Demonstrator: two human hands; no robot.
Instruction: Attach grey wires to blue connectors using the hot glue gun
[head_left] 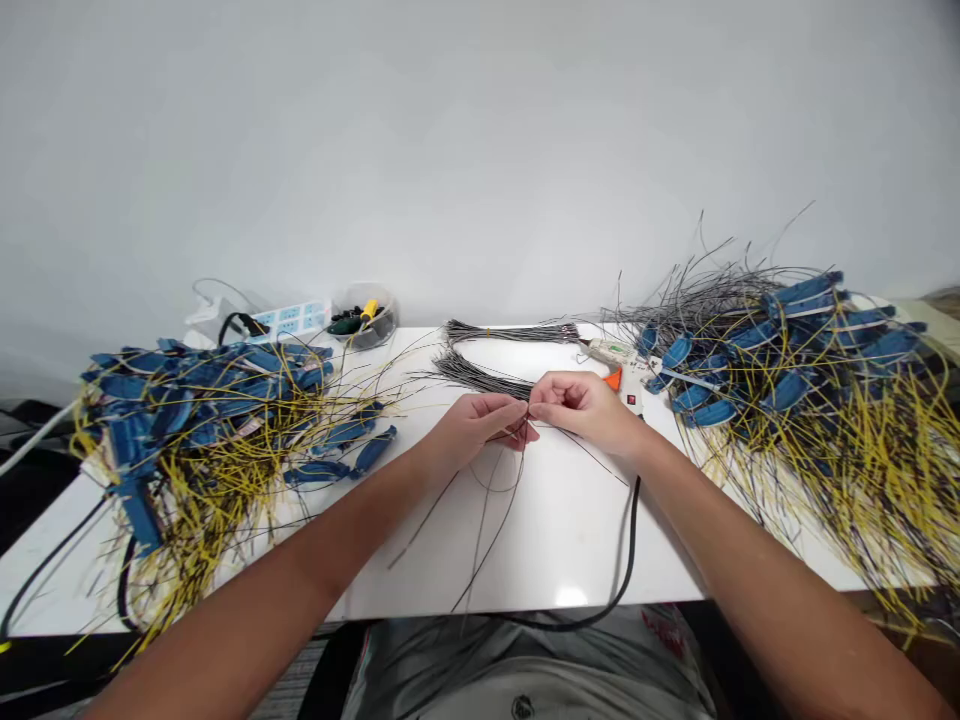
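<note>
Above the middle of the white table, my left hand point(487, 420) and my right hand point(574, 405) meet at the fingertips. Both are closed in a pinch on thin dark wires point(517, 480), whose loose ends hang down toward the table's front edge and out to either side. The exact spot where the fingers grip is too small to make out. Just behind my hands lies a bundle of dark wires point(480, 376), and another bundle point(517, 332) is farther back.
Blue bundles with yellow and black wires point(202, 400) pile up at left; a similar pile point(795, 350) fills the right. A power strip point(296, 319) and a clear bowl point(375, 320) stand at back left. A black cable point(630, 550) curves over the front edge of the table point(420, 590).
</note>
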